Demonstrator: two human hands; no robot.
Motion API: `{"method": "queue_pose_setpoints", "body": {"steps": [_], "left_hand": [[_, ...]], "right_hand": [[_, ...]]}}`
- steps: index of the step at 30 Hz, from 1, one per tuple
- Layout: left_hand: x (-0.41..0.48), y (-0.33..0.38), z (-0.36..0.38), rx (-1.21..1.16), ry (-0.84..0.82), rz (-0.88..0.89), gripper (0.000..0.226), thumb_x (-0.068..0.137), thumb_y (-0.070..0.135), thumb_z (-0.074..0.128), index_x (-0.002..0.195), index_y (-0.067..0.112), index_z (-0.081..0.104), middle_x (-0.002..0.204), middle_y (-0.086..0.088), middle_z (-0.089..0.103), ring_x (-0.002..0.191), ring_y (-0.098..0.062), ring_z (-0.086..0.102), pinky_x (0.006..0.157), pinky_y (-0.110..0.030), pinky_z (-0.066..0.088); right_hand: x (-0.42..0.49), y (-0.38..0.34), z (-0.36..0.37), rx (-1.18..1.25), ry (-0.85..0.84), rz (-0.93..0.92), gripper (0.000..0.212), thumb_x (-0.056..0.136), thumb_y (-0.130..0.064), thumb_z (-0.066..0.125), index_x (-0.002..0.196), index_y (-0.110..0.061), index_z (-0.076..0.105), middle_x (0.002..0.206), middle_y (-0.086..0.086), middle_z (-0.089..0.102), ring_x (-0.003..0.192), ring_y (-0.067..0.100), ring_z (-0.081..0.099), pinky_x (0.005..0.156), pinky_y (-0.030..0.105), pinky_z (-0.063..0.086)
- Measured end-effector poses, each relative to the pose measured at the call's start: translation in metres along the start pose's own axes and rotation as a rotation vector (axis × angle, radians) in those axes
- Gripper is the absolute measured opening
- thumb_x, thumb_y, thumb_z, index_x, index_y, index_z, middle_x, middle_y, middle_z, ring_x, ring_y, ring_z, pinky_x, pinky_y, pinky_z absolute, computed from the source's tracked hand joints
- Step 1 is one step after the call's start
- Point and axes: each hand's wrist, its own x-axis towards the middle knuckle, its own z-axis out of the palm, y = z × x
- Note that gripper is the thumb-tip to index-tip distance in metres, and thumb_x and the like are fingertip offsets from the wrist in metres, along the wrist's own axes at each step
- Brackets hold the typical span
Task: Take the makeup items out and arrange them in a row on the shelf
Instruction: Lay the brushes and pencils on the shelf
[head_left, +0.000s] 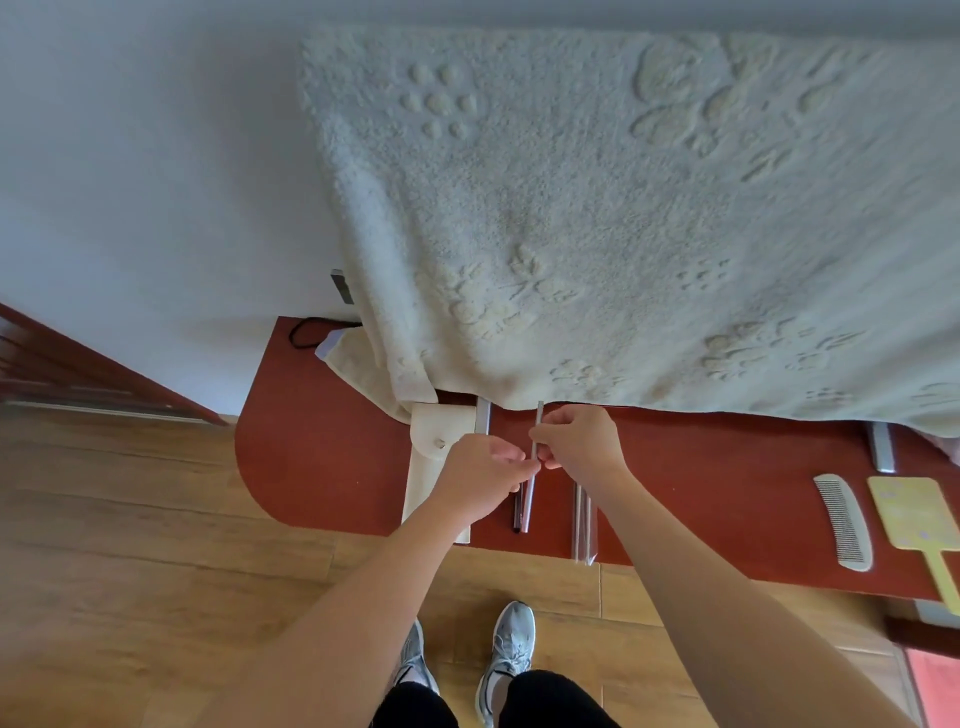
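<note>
we are pinching a slim silver makeup stick (538, 423) between our left hand (480, 473) and right hand (584, 441), each grip clamped on it, over the red-brown wooden shelf (322, 467). beside the cream fabric pouch (428, 486), clear-wrapped sticks (582, 519) are already lying out, so the row seems partly done.

free shelf (322, 467) left (blanket (623, 234) behind)
</note>
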Motion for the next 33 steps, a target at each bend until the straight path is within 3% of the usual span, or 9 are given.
{"method": "queue_pose_setpoints", "body": {"steps": [2, 8, 14, 21, 25, 29, 33], "left_hand": [[-0.004, 0.008, -0.002, -0.087, -0.023, -0.008, 0.011, 0.086, 0.029, 0.074, 0.086, 0.018, 0.075, 0.083, -0.009, 0.075, 0.079, -0.024, 0.073, 0.079, -0.039, 0.061], [-0.013, 0.018, -0.003, -0.141, -0.05, -0.011, 0.009, 0.087, 0.019, 0.074, 0.088, 0.01, 0.077, 0.07, -0.004, 0.072, 0.063, -0.012, 0.069, 0.063, -0.025, 0.059], [-0.024, 0.015, -0.001, -0.148, -0.071, 0.002, 0.01, 0.088, 0.013, 0.072, 0.079, 0.012, 0.076, 0.072, -0.007, 0.074, 0.063, -0.014, 0.068, 0.064, -0.025, 0.059], [-0.032, 0.013, -0.001, -0.208, -0.113, -0.067, 0.006, 0.09, 0.013, 0.07, 0.086, 0.012, 0.075, 0.077, -0.007, 0.075, 0.072, -0.02, 0.072, 0.075, -0.037, 0.062], [-0.041, 0.006, -0.005, -0.072, -0.243, -0.09, 0.007, 0.09, 0.01, 0.069, 0.086, 0.009, 0.075, 0.079, -0.008, 0.075, 0.071, -0.018, 0.073, 0.07, -0.028, 0.061], [-0.045, -0.011, -0.011, -0.165, -0.134, -0.161, 0.007, 0.091, 0.008, 0.068, 0.09, 0.007, 0.075, 0.081, -0.01, 0.074, 0.074, -0.02, 0.072, 0.076, -0.036, 0.062], [-0.041, -0.007, -0.017, -0.201, -0.098, -0.147, 0.006, 0.091, 0.007, 0.068, 0.091, 0.007, 0.074, 0.083, -0.012, 0.074, 0.073, -0.019, 0.071, 0.07, -0.03, 0.061]], "right_hand": [[-0.007, -0.006, -0.006, 0.067, 0.001, -0.016, 0.006, 0.08, -0.008, 0.069, 0.076, -0.004, 0.071, 0.062, 0.011, 0.071, 0.052, 0.016, 0.064, 0.065, 0.032, 0.06], [-0.022, -0.006, -0.016, 0.26, -0.021, -0.001, 0.005, 0.081, -0.007, 0.073, 0.08, -0.002, 0.071, 0.06, 0.01, 0.068, 0.054, 0.018, 0.063, 0.06, 0.03, 0.058], [-0.025, 0.0, -0.022, 0.429, -0.061, 0.027, 0.015, 0.084, -0.02, 0.076, 0.082, -0.005, 0.075, 0.065, 0.007, 0.066, 0.061, 0.017, 0.063, 0.062, 0.028, 0.054], [-0.026, 0.002, -0.022, 0.448, -0.083, 0.063, 0.008, 0.086, -0.012, 0.075, 0.083, -0.004, 0.073, 0.069, 0.008, 0.068, 0.064, 0.017, 0.064, 0.063, 0.025, 0.055], [-0.015, 0.003, -0.033, 0.615, 0.01, 0.152, 0.008, 0.088, -0.005, 0.07, 0.087, 0.003, 0.07, 0.07, 0.009, 0.067, 0.058, 0.013, 0.062, 0.056, 0.022, 0.054], [0.0, 0.007, -0.044, 0.52, 0.0, 0.158, 0.012, 0.085, -0.01, 0.075, 0.089, 0.001, 0.07, 0.073, 0.01, 0.07, 0.06, 0.013, 0.065, 0.062, 0.025, 0.056], [-0.005, 0.007, -0.028, 0.498, -0.049, 0.136, 0.009, 0.086, -0.01, 0.074, 0.088, -0.001, 0.071, 0.074, 0.01, 0.071, 0.062, 0.013, 0.065, 0.055, 0.02, 0.053]]}}
